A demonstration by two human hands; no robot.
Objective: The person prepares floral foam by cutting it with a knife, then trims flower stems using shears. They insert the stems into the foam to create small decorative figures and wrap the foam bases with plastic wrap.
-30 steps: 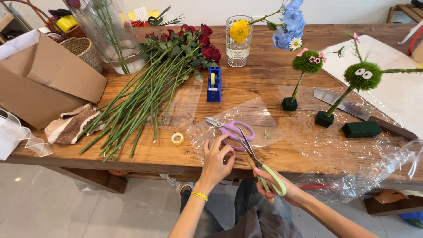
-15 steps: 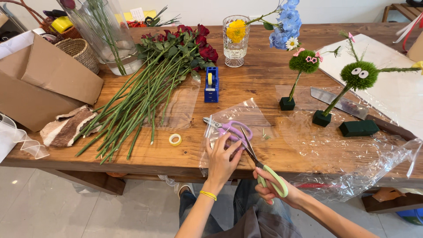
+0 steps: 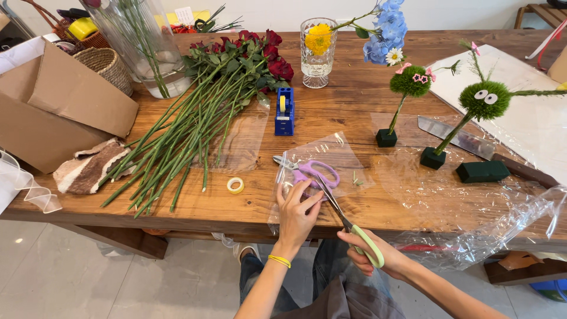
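Clear cellophane sheet (image 3: 331, 162) lies at the wooden table's (image 3: 354, 106) near edge — left hand (image 3: 295, 212) spread flat on it beside purple scissors (image 3: 316, 174), right hand (image 3: 369, 254) gripping green-handled scissors (image 3: 348, 227) — blades over the sheet.

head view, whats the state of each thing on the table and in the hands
green-handled scissors: held in right hand, blades open across the cellophane sheet
left hand: fingers pressing the cellophane sheet flat
purple scissors: lying on the table, not held
roses: lying loose in a bundle
tape dispenser: standing upright
glass with yellow flower: upright
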